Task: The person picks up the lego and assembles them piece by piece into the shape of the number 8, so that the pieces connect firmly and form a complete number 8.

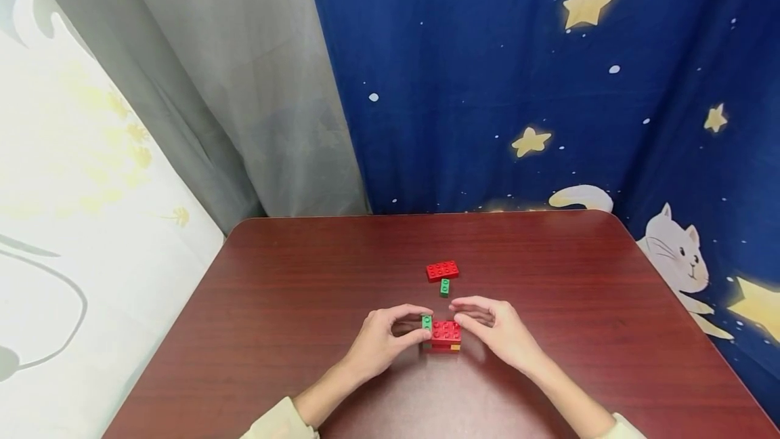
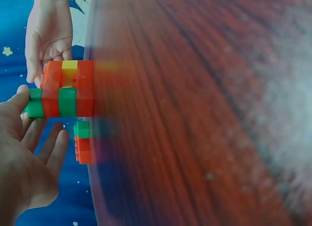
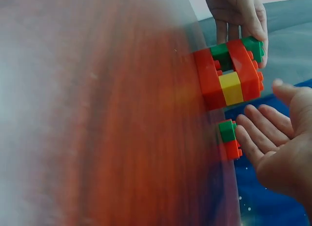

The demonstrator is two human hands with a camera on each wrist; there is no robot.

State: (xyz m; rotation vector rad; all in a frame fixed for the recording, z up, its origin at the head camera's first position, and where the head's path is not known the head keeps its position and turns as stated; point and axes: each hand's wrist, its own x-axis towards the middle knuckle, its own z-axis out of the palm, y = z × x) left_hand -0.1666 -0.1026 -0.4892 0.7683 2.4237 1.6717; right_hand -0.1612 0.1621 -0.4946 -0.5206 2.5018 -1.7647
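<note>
A stack of toy building bricks stands on the table in front of me. Its lower red brick (image 2: 86, 89) and upper red brick (image 1: 447, 332) are parted by a green brick (image 2: 67, 102) at the left end and a yellow brick (image 3: 231, 88) at the right, with a gap between. On top, at the left end, sits a small green brick (image 1: 426, 322). My left hand (image 1: 379, 341) pinches that top brick between thumb and fingers. Beside the stack's right end, my right hand (image 1: 504, 332) is held with fingers extended and nothing in them.
Beyond the stack lie a loose red brick (image 1: 442, 271) and a small loose green brick (image 1: 445, 288), close together. The dark red wooden table (image 1: 292, 269) has rounded far corners. Behind it hang a grey curtain (image 1: 244, 87) and a blue starry curtain (image 1: 463, 87).
</note>
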